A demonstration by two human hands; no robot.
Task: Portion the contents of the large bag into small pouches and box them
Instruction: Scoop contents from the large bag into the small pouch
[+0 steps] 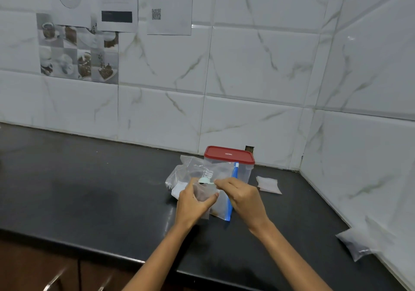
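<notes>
- The left hand (193, 203) grips a small clear pouch (205, 193) with brown contents, its thumb curled across the near side and the other fingers wrapped behind it.
- The right hand (241, 195) pinches the handle of a small pale green scoop (204, 180) between thumb and fingertips; the scoop's bowl sits right at the pouch mouth.
- Just behind and under both hands lies the large clear bag (197, 169) with a blue zip strip (233, 185) along its right edge; it rests on the black desk (89, 189), crumpled, with brown material showing dimly through it.
- A clear box with a red lid (229, 155) stands just beyond the large bag, close to the far tiled wall (258, 66); the lid sits on top of the box.
- A flat little stack of empty pouches (268, 184) lies on the desk to the right of the box, apart from the hands.
- A filled pouch (359, 243) with greyish contents lies near the right edge, against the side wall, well apart from the rest.
- Printed sheets (119, 3), one bearing a circled 3, and a tile with food pictures (78, 54) are on the far wall at upper left.
- Wooden drawer fronts (56, 275) with metal handles show below the near edge of the desk.
</notes>
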